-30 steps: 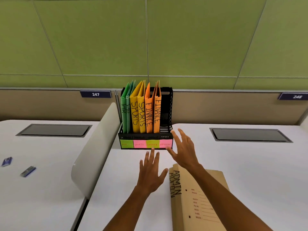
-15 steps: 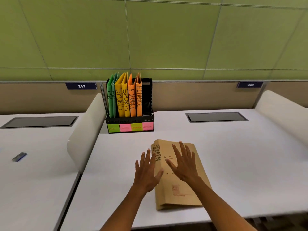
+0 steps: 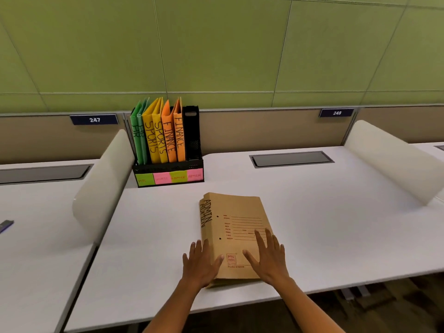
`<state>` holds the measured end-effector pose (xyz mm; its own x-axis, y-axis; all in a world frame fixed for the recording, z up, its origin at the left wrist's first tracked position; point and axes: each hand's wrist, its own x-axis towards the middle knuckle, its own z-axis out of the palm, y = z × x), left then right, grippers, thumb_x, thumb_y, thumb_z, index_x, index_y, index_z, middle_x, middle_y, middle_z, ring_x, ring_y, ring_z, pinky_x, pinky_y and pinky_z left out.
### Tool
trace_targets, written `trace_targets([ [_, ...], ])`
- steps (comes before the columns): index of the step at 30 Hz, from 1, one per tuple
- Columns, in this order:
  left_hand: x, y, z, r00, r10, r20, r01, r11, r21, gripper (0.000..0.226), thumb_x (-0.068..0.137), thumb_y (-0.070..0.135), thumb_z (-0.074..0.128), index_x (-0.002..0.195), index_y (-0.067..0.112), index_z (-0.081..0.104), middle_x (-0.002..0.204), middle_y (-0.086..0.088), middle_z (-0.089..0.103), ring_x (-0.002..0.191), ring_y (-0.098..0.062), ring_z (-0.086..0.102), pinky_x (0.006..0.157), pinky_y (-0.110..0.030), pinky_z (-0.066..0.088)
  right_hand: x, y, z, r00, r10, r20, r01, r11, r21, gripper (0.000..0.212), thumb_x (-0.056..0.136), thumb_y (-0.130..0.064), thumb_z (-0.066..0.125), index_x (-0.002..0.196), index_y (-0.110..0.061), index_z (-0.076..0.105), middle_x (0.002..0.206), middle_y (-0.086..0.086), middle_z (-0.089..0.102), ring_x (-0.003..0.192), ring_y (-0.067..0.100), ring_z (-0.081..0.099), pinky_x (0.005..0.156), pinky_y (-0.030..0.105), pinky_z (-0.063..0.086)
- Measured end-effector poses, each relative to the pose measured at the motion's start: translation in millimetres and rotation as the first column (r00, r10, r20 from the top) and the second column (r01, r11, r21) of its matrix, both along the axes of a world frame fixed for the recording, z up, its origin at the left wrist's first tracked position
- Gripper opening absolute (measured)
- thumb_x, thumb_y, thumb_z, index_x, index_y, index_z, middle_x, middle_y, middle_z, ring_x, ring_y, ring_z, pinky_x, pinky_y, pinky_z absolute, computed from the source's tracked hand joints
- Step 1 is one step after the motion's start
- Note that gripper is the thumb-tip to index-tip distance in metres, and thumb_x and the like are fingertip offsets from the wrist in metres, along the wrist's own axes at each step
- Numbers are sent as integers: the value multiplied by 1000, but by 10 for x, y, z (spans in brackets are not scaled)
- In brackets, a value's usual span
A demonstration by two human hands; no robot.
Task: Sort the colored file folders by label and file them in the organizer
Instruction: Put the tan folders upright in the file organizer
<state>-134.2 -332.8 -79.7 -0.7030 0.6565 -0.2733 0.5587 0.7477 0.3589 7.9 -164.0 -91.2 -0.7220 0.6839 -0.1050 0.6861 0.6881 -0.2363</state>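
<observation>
A brown ADMIN folder stack lies flat on the white desk, near the front edge and well in front of the black organizer. The left hand rests with straight fingers against the stack's left edge; the right hand lies flat, fingers spread, on its cover. Neither grips anything. The organizer holds green HR folders, yellow SPORTS folders and orange FINANCE folders upright; its rightmost slot shows only black. A white divider stands left of the organizer.
</observation>
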Motion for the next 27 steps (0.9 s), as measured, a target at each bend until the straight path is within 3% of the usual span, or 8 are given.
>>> trace_targets([
  [3,49,68,-59,998,60,23,-59,998,-5,70,92,63,39,146,21,23,149,-7,38,138,-30,36,108,-53,39,166,69,-181,1000,-19,18,20,997,-74,87,84,-79,19,153,-31,-4,163,1,-7,150,28,3,121,50,11],
  [6,86,150,-107,992,112,55,-115,993,41,63,93,60,41,141,22,27,136,-3,52,120,-25,54,96,-45,51,291,166,-341,1000,-24,13,26,990,-141,89,84,-79,21,153,-29,-4,162,-1,-1,148,25,11,121,47,18],
  [11,188,297,-98,968,238,74,-245,963,116,64,94,57,41,144,22,24,130,-6,51,114,-22,55,90,-37,54,345,339,-408,995,-85,-43,74,974,-212,88,83,-80,25,152,-30,3,160,1,10,143,29,24,112,46,33],
  [13,216,354,-72,952,292,96,-303,942,141,65,93,58,43,144,21,25,129,-7,51,113,-22,56,88,-34,54,291,411,-362,979,-140,-150,98,960,-261,81,85,-77,29,151,-30,14,156,3,26,139,29,34,111,46,33],
  [16,206,454,-48,912,377,160,-402,899,174,62,92,58,47,138,18,33,125,-6,54,109,-22,59,83,-32,54,216,516,-281,941,-167,-295,78,954,-291,70,85,-74,32,139,-30,34,131,-5,59,103,19,64,102,44,46],
  [17,192,487,-36,897,399,191,-432,883,185,59,92,58,49,133,17,38,123,-5,57,104,-20,60,80,-31,54,200,546,-260,938,-192,-288,100,946,-307,72,85,-73,32,141,-28,35,128,-4,61,99,20,66,99,44,49],
  [21,143,596,-4,820,464,335,-550,800,241,46,88,56,58,109,15,58,108,-2,67,81,-15,60,64,-25,49,198,673,-255,929,-269,-254,159,910,-382,84,85,-72,31,149,-18,30,135,3,58,113,27,62,98,44,49],
  [27,98,633,-38,709,516,481,-682,676,280,44,82,45,74,96,5,61,96,-8,69,84,-25,69,76,-39,60,226,833,-251,916,-291,-278,126,863,-490,74,90,-65,40,147,-18,35,133,5,59,118,26,58,98,43,47],
])
